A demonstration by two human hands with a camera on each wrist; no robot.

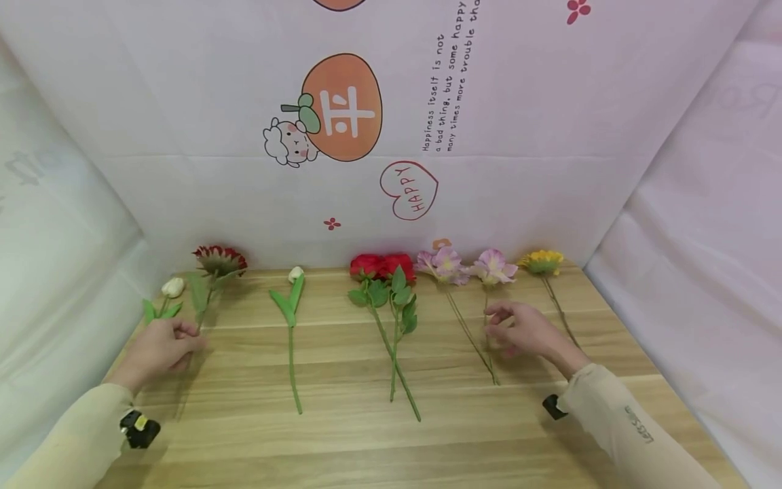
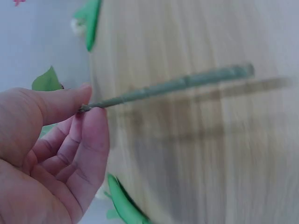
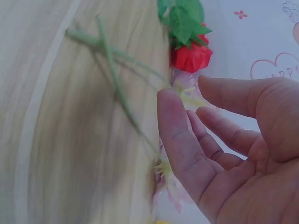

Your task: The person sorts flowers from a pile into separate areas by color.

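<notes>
My left hand point(image 1: 160, 346) pinches the stem of a dark red flower point(image 1: 221, 261) between thumb and fingertip. In the left wrist view that green stem point(image 2: 187, 83) is raised off the table, its shadow below. A white tulip point(image 1: 173, 288) with green leaves lies beside this hand, partly hidden by it. My right hand point(image 1: 525, 331) hovers over the stem of a pink flower point(image 1: 493, 267), thumb and fingers apart in the right wrist view and nothing between them. Another pink flower point(image 1: 444, 263) lies to its left, the two stems crossing near their lower ends.
On the wooden table point(image 1: 244, 448), a second white tulip point(image 1: 296, 274) lies left of centre. Two red roses point(image 1: 397, 266) with crossed stems lie in the middle. A yellow flower point(image 1: 542, 262) is at the far right. White printed cloth point(image 1: 519, 102) stands behind the table.
</notes>
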